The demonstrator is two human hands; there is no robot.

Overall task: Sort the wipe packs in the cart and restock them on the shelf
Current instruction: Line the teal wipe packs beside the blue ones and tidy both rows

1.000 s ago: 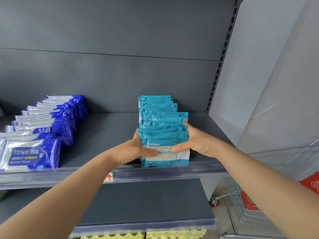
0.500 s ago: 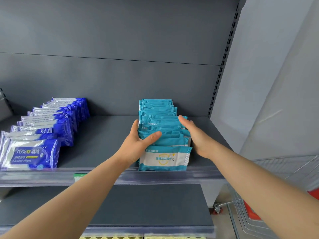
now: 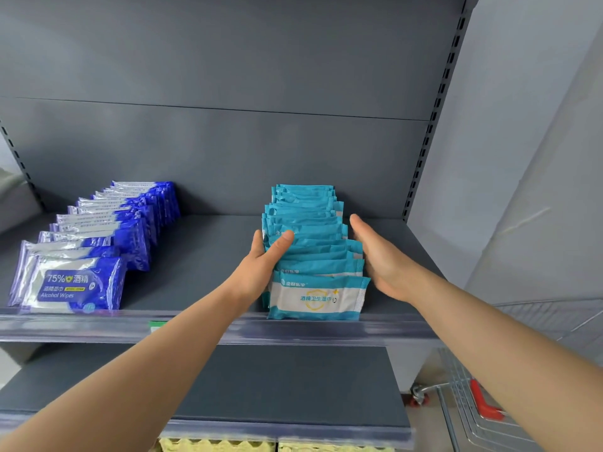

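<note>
Clasping the teal wipe row at its left edge, thumb over top: left hand. Right hand flat, fingers straight, just beside its right edge. Bare shelf either side.

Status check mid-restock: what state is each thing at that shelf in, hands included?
shelf, holds both rows.
teal wipe packs, standing on edge in a front-to-back row, unevenly aligned.
blue wipe packs, in a row at the left, untouched.
left hand, thumb over the teal row's tops, fingers along its left side.
right hand, open and flat beside the row's right side; contact unclear.
cart, lower right, mostly out of frame.
</note>
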